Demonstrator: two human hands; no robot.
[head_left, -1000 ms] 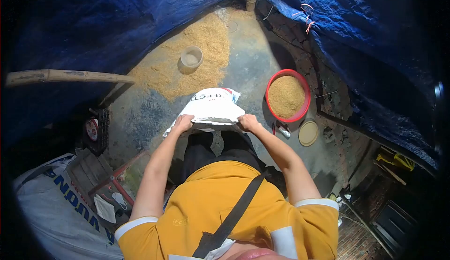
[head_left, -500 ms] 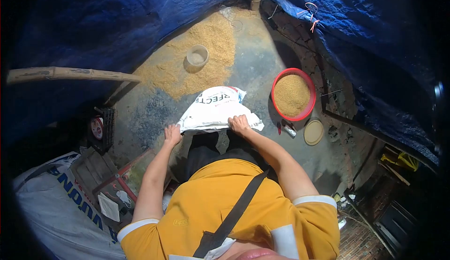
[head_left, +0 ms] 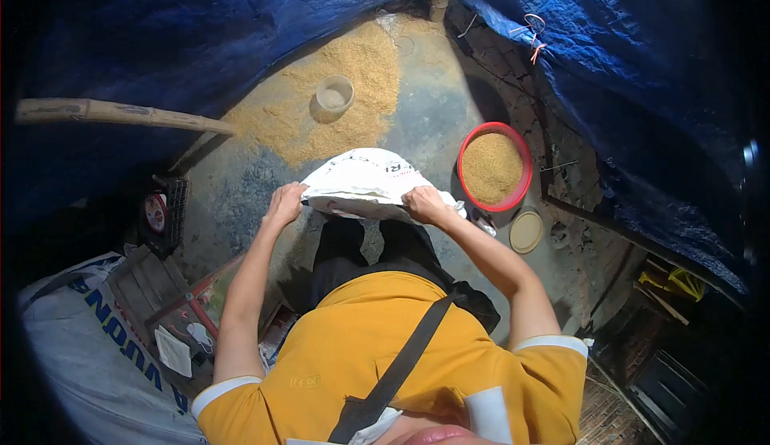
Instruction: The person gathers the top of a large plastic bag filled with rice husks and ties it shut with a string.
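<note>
A white sack [head_left: 361,174] with dark printed letters is stretched between my two hands in front of my legs. My left hand [head_left: 285,204] is closed around its left corner. The other end of the same edge is gripped by my right hand [head_left: 427,204]. Between the hands the edge facing me gapes a little, showing a shaded fold; whatever may be inside cannot be made out. Just beyond my right hand stands a red basin [head_left: 529,166] heaped with golden grain [head_left: 491,168]. A round tan lid [head_left: 526,232] lies on the floor near it.
Loose grain [head_left: 361,64] is spread over the far floor, with a clear plastic tub [head_left: 334,93] on it. A bamboo pole [head_left: 120,113] juts in from the left. Blue tarpaulin [head_left: 160,36] hangs around. A large printed sack [head_left: 80,365] and a dark crate [head_left: 172,216] are at left.
Both hands have risen slightly and moved a little apart, lifting the sack's near edge. Its mouth side now gapes more, and its print has tilted mostly out of sight.
</note>
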